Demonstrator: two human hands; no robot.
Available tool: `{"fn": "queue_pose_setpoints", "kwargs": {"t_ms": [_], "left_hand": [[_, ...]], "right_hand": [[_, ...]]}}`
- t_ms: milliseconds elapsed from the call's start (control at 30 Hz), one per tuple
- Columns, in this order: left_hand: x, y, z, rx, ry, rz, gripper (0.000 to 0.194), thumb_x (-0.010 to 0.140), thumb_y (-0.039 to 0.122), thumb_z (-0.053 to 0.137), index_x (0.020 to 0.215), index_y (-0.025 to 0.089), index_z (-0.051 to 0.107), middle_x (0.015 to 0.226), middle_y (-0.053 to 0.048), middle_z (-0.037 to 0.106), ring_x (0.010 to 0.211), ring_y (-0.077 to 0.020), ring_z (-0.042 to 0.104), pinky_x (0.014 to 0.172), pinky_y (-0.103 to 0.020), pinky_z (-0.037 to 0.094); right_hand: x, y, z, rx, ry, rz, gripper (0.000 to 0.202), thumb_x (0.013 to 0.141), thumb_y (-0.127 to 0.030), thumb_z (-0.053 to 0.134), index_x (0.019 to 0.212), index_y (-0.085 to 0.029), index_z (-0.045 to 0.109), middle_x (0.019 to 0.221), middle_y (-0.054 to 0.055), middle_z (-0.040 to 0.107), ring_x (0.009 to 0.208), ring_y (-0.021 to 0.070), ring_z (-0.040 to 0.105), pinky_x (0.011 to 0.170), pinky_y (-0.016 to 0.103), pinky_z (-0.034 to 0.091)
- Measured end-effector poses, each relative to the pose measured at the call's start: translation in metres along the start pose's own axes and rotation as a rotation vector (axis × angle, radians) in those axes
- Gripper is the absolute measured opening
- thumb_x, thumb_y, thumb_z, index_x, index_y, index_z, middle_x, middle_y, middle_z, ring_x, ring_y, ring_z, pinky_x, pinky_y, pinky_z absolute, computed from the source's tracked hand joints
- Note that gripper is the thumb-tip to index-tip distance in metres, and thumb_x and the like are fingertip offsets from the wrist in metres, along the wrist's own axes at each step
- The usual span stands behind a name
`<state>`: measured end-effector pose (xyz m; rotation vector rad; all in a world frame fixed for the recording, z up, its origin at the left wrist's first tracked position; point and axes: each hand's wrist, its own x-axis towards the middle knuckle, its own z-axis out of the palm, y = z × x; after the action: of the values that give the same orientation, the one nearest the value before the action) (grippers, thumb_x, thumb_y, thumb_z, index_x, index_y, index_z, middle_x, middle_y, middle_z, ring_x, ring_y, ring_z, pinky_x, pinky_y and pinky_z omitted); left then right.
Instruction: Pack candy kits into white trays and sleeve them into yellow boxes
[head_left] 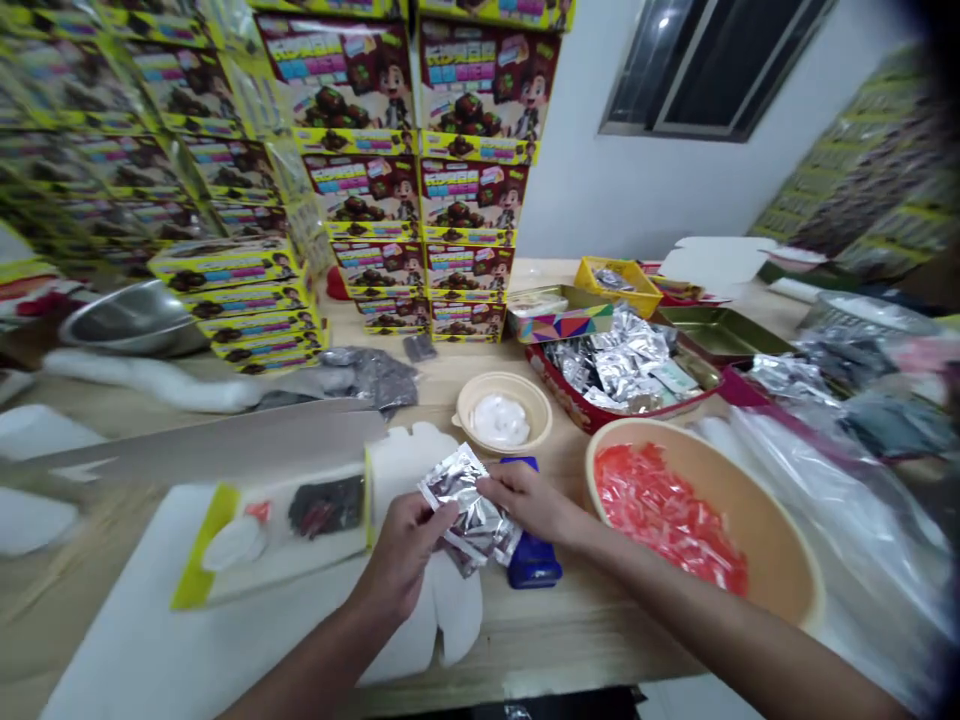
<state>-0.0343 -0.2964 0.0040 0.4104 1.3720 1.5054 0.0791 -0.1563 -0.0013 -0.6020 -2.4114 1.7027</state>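
Note:
Several silver foil sachets (pixel 469 510) are pinched between my two hands over the table. My left hand (pixel 409 545) grips them at their left side, thumb on top. On their right side, my right hand (pixel 529 495) has its fingers closed on the foil. Partly under the sachets and my right hand lies a blue object (pixel 535 568), its kind hard to tell. To the left, an open box (pixel 277 575) with yellow edges holds a dark packet (pixel 328 505), a white round item (pixel 234 543) and a small red piece (pixel 259 512).
Ahead sits a cream bowl (pixel 541 410) with white items. A large tan basin (pixel 780 550) of red packets stands right, before a red tray (pixel 574 400) of foil sachets. Stacked printed boxes (pixel 469 190) rise behind; a metal bowl (pixel 124 315) is left.

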Motion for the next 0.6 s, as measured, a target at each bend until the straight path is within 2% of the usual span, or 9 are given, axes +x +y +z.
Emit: {"fn": "queue_pose_setpoints", "kwargs": {"t_ms": [100, 167, 233, 333, 400, 467, 600], "left_hand": [[-0.014, -0.009, -0.011, -0.146, 0.032, -0.033, 0.035, 0.06, 0.036, 0.077, 0.079, 0.009, 0.066, 0.07, -0.007, 0.066, 0.061, -0.016, 0.059, 0.058, -0.028, 0.048], [-0.02, -0.01, -0.016, -0.151, 0.05, 0.001, 0.035, 0.061, 0.036, 0.076, 0.081, 0.009, 0.066, 0.07, -0.007, 0.066, 0.061, -0.0161, 0.058, 0.059, -0.028, 0.048], [-0.026, -0.009, -0.021, -0.006, 0.116, 0.08, 0.031, 0.066, 0.038, 0.072, 0.077, 0.01, 0.066, 0.068, -0.006, 0.065, 0.061, -0.0161, 0.057, 0.058, -0.026, 0.046], [-0.032, -0.005, -0.032, 0.447, 0.269, 0.216, 0.032, 0.071, 0.043, 0.064, 0.065, 0.011, 0.066, 0.059, -0.004, 0.062, 0.056, -0.0163, 0.055, 0.051, -0.023, 0.042], [-0.029, -0.003, -0.041, 0.712, 0.324, 0.303, 0.036, 0.07, 0.046, 0.061, 0.055, 0.013, 0.065, 0.05, -0.003, 0.058, 0.049, -0.0155, 0.052, 0.046, -0.022, 0.039], [-0.023, -0.002, -0.047, 0.848, 0.323, 0.382, 0.038, 0.07, 0.048, 0.059, 0.051, 0.016, 0.064, 0.045, -0.002, 0.056, 0.043, -0.0148, 0.049, 0.043, -0.022, 0.038], [-0.014, -0.006, -0.049, 0.951, 0.293, 0.487, 0.038, 0.074, 0.046, 0.053, 0.049, 0.018, 0.061, 0.042, -0.001, 0.055, 0.039, -0.014, 0.048, 0.04, -0.021, 0.037]], "right_hand": [[0.01, 0.0, 0.019, 0.06, -0.058, 0.009, 0.046, 0.085, -0.056, 0.044, 0.059, -0.018, 0.038, 0.056, -0.004, 0.035, 0.052, 0.0075, 0.03, 0.045, 0.021, 0.022], [0.013, -0.004, 0.026, 0.077, -0.08, 0.024, 0.047, 0.085, -0.057, 0.043, 0.06, -0.018, 0.04, 0.055, -0.004, 0.037, 0.051, 0.0077, 0.031, 0.045, 0.021, 0.023], [0.011, -0.012, 0.028, 0.022, -0.086, 0.008, 0.045, 0.087, -0.054, 0.043, 0.062, -0.016, 0.047, 0.057, -0.003, 0.043, 0.053, 0.0085, 0.036, 0.046, 0.021, 0.027], [0.007, -0.022, 0.017, -0.158, 0.005, -0.084, 0.035, 0.089, -0.042, 0.044, 0.073, -0.015, 0.059, 0.067, 0.0, 0.055, 0.061, 0.0105, 0.047, 0.054, 0.021, 0.034], [0.008, -0.021, -0.004, -0.251, 0.127, -0.152, 0.027, 0.088, -0.036, 0.047, 0.083, -0.015, 0.063, 0.075, 0.001, 0.062, 0.068, 0.0121, 0.053, 0.06, 0.022, 0.038], [0.011, -0.012, -0.038, -0.357, 0.279, -0.142, 0.024, 0.086, -0.034, 0.05, 0.087, -0.016, 0.066, 0.08, 0.002, 0.066, 0.072, 0.0132, 0.056, 0.063, 0.022, 0.041], [0.023, 0.025, -0.13, -0.596, 0.627, 0.117, 0.024, 0.083, -0.03, 0.049, 0.081, -0.014, 0.068, 0.077, 0.005, 0.067, 0.07, 0.0156, 0.057, 0.063, 0.024, 0.041]]}}
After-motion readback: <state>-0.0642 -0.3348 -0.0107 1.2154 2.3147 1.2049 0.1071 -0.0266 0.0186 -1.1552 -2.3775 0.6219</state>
